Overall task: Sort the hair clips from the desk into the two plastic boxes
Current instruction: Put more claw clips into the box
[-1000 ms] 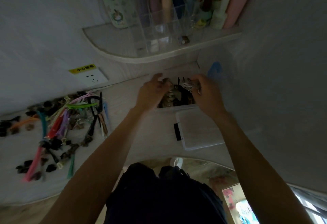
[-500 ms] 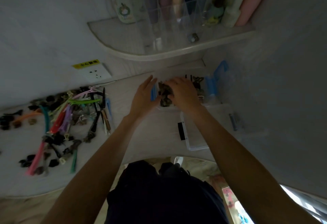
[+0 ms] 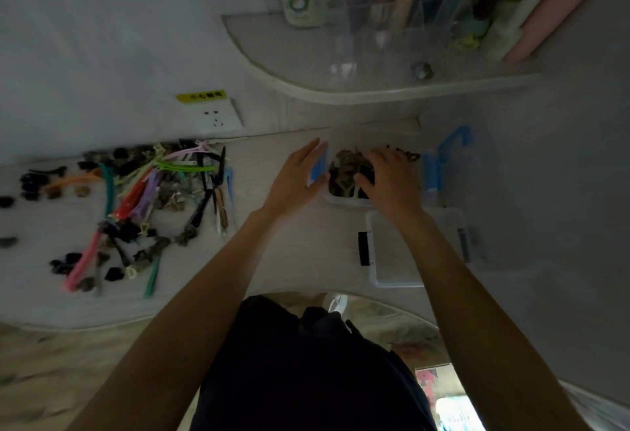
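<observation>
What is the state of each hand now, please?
Left hand: open, fingers straight beside the far box.
Right hand: cannot tell; fingers spread over the clips.

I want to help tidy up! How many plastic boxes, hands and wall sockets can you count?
Plastic boxes: 2, the blue-latched box and the black-latched box
Hands: 2, the left hand and the right hand
Wall socket: 1
Total: 5
</observation>
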